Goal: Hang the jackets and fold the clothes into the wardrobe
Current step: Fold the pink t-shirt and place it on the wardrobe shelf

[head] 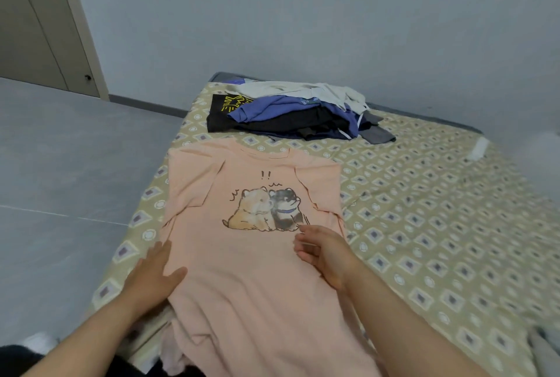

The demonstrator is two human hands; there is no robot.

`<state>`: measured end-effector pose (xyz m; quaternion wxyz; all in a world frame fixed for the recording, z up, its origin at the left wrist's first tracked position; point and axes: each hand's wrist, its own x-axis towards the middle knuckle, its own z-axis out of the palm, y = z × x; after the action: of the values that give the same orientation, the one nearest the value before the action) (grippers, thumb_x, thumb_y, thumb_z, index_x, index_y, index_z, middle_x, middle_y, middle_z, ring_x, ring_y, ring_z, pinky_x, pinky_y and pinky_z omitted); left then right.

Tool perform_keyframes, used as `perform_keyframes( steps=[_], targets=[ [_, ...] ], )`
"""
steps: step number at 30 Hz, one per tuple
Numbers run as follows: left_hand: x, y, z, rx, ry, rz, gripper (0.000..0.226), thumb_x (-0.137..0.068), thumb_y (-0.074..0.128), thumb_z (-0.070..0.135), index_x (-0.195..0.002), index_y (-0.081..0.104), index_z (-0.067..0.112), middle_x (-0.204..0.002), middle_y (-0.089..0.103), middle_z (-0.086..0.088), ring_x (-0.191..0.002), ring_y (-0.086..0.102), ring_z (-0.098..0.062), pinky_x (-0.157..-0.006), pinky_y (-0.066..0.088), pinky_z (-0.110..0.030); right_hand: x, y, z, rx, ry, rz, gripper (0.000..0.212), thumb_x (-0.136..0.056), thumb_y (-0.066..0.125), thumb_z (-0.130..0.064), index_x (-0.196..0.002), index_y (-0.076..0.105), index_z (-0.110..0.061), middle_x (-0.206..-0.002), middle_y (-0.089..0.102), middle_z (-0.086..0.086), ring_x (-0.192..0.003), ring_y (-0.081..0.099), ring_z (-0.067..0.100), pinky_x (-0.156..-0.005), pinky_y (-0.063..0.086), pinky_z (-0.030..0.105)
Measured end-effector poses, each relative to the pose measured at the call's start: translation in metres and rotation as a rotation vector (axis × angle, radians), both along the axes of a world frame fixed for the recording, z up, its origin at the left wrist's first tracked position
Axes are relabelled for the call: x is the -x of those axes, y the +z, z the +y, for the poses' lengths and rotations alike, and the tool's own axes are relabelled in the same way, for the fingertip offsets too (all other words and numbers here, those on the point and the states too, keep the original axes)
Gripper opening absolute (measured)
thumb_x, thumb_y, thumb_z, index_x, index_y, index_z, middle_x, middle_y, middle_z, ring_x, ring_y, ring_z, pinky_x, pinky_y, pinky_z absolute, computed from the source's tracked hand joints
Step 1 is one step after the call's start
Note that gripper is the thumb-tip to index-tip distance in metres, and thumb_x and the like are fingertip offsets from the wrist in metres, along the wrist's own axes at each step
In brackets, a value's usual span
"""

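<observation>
- Your left hand (154, 273) lies flat, fingers straight, on the left edge of the T-shirt (242, 301);
- your right hand (324, 255), fingers loosely curled, grips nothing;
- shirt runs near-to-far, collar far.

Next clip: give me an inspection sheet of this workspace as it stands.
Surface: bed with a patterned sheet, lightly wrinkled.
Job's things: pink T-shirt spread flat, print up; pile of clothes at the far end.
Clutter: small white item near the bed's right edge, too blurred to identify.
Hands: left hand flat on the shirt's left edge; right hand on the shirt below the print, fingers loosely curled.
Cables: nothing seen.
Surroundings: grey floor, plain wall, door at far left.
</observation>
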<state>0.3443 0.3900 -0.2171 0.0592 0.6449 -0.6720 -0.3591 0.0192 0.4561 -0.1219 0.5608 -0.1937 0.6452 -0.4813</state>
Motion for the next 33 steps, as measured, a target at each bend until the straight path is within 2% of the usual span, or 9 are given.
perform_keyframes(
  steps=[4, 6, 8, 11, 15, 19, 23, 27, 33],
  targets=[
    [-0.009, 0.020, 0.026, -0.018, 0.036, 0.067, 0.045, -0.096, 0.054, 0.030, -0.139, 0.050, 0.017, -0.139, 0.055, -0.004, -0.122, 0.053, -0.022, -0.103, 0.038, -0.034, 0.010, 0.000, 0.053, 0.001, -0.135, 0.094, 0.012, -0.091, 0.055, 0.002, -0.099, 0.064, -0.003, -0.087, 0.063, 0.012, -0.072, 0.057, 0.019, -0.063, 0.048, 0.024],
    [-0.006, 0.033, 0.039, -0.014, 0.036, 0.025, 0.018, -0.093, 0.052, 0.027, -0.104, 0.060, 0.015, -0.105, 0.066, -0.007, -0.085, 0.055, -0.015, -0.080, 0.045, -0.033, 0.019, -0.001, 0.076, -0.060, -0.163, 0.090, 0.012, -0.091, 0.054, 0.002, -0.097, 0.064, -0.002, -0.083, 0.059, 0.013, -0.065, 0.053, 0.018, -0.056, 0.043, 0.025],
    [-0.006, 0.041, 0.051, -0.165, -0.011, 0.025, 0.023, -0.090, 0.051, 0.023, -0.104, 0.063, 0.008, -0.100, 0.067, -0.012, -0.080, 0.052, -0.014, -0.075, 0.041, -0.030, 0.030, -0.004, 0.101, -0.144, -0.100, 0.173, 0.009, -0.088, 0.058, -0.004, -0.094, 0.064, -0.004, -0.080, 0.055, 0.013, -0.063, 0.050, 0.020, -0.054, 0.041, 0.027],
    [-0.001, 0.058, 0.077, -0.610, -0.012, 0.305, 0.037, -0.076, 0.057, 0.017, -0.104, 0.066, -0.004, -0.089, 0.070, -0.016, -0.080, 0.058, -0.023, -0.075, 0.044, -0.031, 0.035, -0.003, 0.136, -0.301, 0.157, 0.348, 0.009, -0.078, 0.061, -0.021, -0.076, 0.057, -0.013, -0.072, 0.052, 0.006, -0.062, 0.049, 0.017, -0.064, 0.037, 0.031],
    [0.016, 0.095, 0.094, -0.593, 0.104, 0.785, 0.017, -0.081, 0.050, 0.012, -0.080, 0.058, -0.003, -0.066, 0.060, -0.017, -0.055, 0.057, -0.024, -0.050, 0.046, -0.027, 0.021, 0.002, 0.148, -0.392, 0.194, 0.392, 0.031, -0.067, 0.090, -0.028, -0.063, 0.064, -0.014, -0.064, 0.059, -0.005, -0.072, 0.049, 0.014, -0.062, 0.037, 0.018],
    [0.013, 0.115, 0.094, -0.560, 0.251, 1.142, 0.035, -0.089, 0.054, 0.018, -0.114, 0.062, -0.004, -0.101, 0.068, -0.028, -0.085, 0.067, -0.039, -0.060, 0.056, -0.042, 0.029, 0.007, 0.161, -0.204, 0.117, 0.191, 0.026, -0.087, 0.067, -0.009, -0.111, 0.068, -0.001, -0.108, 0.070, 0.024, -0.106, 0.064, 0.039, -0.088, 0.043, 0.036],
    [-0.001, 0.127, 0.095, -0.477, 0.250, 1.215, 0.074, -0.060, 0.082, 0.006, -0.126, 0.052, -0.009, -0.106, 0.067, -0.029, -0.082, 0.071, -0.036, -0.062, 0.060, -0.042, 0.031, 0.038, 0.186, 0.117, 0.103, -0.264, 0.058, -0.069, 0.067, 0.002, -0.126, 0.059, -0.001, -0.122, 0.066, 0.025, -0.113, 0.062, 0.042, -0.086, 0.052, 0.048],
    [-0.020, 0.147, 0.093, -0.419, 0.193, 1.310, 0.104, -0.027, 0.098, 0.007, -0.119, 0.054, -0.012, -0.112, 0.064, -0.034, -0.084, 0.071, -0.037, -0.065, 0.061, -0.042, 0.032, 0.068, 0.186, 0.230, 0.105, -0.392, 0.096, -0.042, 0.089, 0.000, -0.132, 0.059, -0.010, -0.130, 0.063, 0.019, -0.104, 0.066, 0.035, -0.071, 0.059, 0.042],
    [-0.059, 0.157, 0.077, -0.305, 0.201, 1.297, 0.052, -0.080, 0.062, 0.001, -0.130, 0.052, -0.007, -0.129, 0.059, -0.029, -0.097, 0.069, -0.032, -0.078, 0.060, -0.039, 0.041, 0.104, 0.189, 0.374, 0.054, -0.425, 0.100, -0.029, 0.094, 0.004, -0.124, 0.068, -0.014, -0.111, 0.068, 0.023, -0.070, 0.068, 0.029, -0.069, 0.061, 0.051]
  ],
)
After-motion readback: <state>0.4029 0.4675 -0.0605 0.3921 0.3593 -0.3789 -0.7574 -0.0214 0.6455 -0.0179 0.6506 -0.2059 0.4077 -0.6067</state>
